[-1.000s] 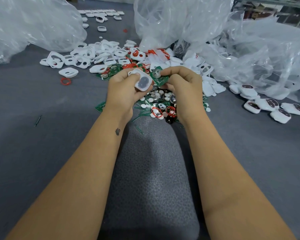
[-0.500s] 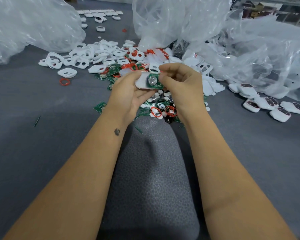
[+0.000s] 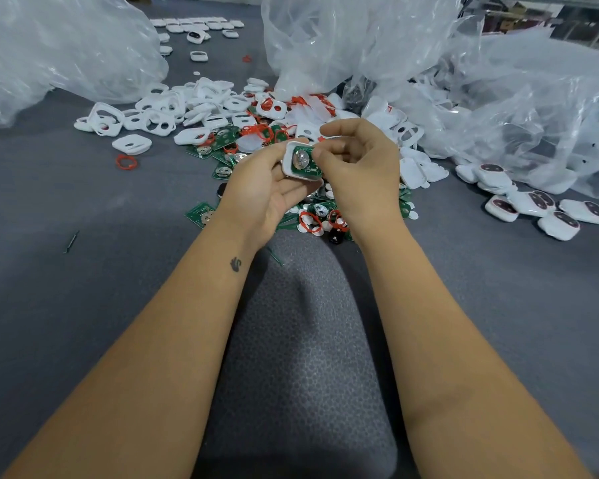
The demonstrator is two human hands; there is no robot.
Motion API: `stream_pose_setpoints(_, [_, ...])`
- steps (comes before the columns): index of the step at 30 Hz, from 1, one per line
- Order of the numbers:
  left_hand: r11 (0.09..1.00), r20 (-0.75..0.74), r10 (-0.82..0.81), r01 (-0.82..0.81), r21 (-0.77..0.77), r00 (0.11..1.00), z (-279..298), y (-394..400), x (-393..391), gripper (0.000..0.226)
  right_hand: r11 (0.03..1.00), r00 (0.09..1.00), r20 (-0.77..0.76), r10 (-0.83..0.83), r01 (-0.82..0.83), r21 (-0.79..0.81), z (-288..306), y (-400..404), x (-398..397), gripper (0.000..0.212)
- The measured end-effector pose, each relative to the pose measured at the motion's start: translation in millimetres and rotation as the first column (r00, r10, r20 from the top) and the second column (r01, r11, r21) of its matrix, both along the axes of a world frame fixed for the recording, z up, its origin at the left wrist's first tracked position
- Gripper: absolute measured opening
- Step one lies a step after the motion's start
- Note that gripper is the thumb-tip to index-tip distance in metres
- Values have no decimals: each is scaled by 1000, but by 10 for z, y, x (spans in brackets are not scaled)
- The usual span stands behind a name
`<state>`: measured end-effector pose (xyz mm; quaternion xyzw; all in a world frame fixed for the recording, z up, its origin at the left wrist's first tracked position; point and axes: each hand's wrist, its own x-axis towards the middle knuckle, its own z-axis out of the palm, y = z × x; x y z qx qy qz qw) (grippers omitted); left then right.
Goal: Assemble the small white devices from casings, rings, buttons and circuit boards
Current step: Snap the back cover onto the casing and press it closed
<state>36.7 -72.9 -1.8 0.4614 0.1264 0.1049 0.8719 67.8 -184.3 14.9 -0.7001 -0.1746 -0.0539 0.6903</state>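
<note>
My left hand [image 3: 261, 188] holds a white casing [image 3: 288, 157] with its open side up, fingers curled under it. A green circuit board [image 3: 305, 164] with a round silver battery clip lies inside that casing. My right hand [image 3: 358, 160] has its fingers curled, and its thumb and fingertips pinch the board's right edge. Below my hands lies a heap of green boards, white buttons and red rings [image 3: 312, 221]. Empty white casings [image 3: 153, 115] are strewn at the back left.
Large clear plastic bags sit at the back left [image 3: 59, 46], back centre [image 3: 343, 39] and right [image 3: 533, 98]. Finished white devices with dark buttons [image 3: 540, 205] lie at the right. A loose red ring [image 3: 126, 162] rests on the grey surface [image 3: 66, 305]. My knee [image 3: 298, 340] rises below.
The casing was turned from button side up to open side up in my left hand. My right hand brought the green board over and set it into the casing.
</note>
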Motion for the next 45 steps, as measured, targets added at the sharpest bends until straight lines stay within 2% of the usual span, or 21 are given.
stream_pose_setpoints(8, [999,36,-9,7,40,999,-39,-1,7,28,999,999,25,-44,45,-17,-8,35,-11,25])
stream_pose_setpoints(11, [991,89,-40,28,127,995,-74,4,3,19,994,995,67,-77,82,-74,-23,45,-2,25])
stream_pose_setpoints(14, [982,118,-57,35,186,991,-91,4,8,21,983,989,105,-106,121,-140,-47,51,6,25])
stream_pose_setpoints(18, [985,146,-45,19,174,988,-90,-10,12,20,944,945,286,-159,230,-236,-82,54,-16,20])
stream_pose_setpoints(20, [989,140,-15,-5,147,990,-73,-1,12,20,922,899,374,-227,322,-214,-86,47,-12,10])
stream_pose_setpoints(21, [991,129,3,-20,129,992,-66,8,11,19,922,895,356,-268,346,-176,-81,34,2,6])
stream_pose_setpoints(24, [998,110,31,-38,57,993,-49,35,6,16,930,930,143,-340,355,-98,-44,-19,73,12])
stream_pose_setpoints(26, [999,113,33,-35,21,993,-44,37,4,15,949,955,39,-295,298,-104,-27,-42,97,12])
stream_pose_setpoints(29, [999,129,12,-17,36,992,-48,31,2,17,979,989,-30,-143,137,-149,-31,-26,65,7])
stream_pose_setpoints(31, [998,149,-22,13,60,989,-52,28,0,19,983,995,-51,-88,78,-165,-50,-8,47,5])
stream_pose_setpoints(38, [993,136,-52,37,110,989,-61,21,-14,19,996,996,-75,-56,51,-75,-73,-1,58,4])
stream_pose_setpoints(42, [991,92,-27,15,135,995,-57,22,-20,16,989,998,-26,-49,45,-144,-86,-13,74,3])
stream_pose_setpoints(45, [994,79,1,-10,109,997,-51,30,-20,15,981,991,-27,-127,122,-148,-71,-115,152,13])
